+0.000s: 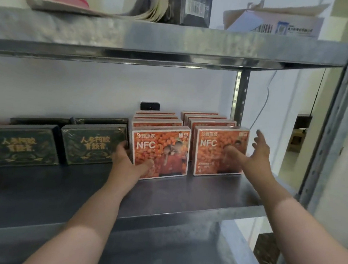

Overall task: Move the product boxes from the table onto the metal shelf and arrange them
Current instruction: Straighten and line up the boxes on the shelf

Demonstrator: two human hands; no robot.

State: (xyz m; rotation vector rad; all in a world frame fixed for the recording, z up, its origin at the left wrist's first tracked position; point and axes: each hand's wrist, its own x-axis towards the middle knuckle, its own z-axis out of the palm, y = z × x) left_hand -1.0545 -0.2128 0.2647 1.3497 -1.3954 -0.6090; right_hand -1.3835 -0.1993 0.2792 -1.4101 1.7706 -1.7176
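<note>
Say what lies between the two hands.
In the head view, the left orange box and the right orange box stand side by side between the left hand and the right hand, a narrow gap of bare shelf parting them.

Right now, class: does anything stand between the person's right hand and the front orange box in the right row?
Nothing visible does. The open right hand is at the front orange box, thumb across its face, fingers past its right edge.

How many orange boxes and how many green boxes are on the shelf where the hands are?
Orange boxes: 8 (two rows of 4)
Dark green boxes: 4
Total: 12
</note>
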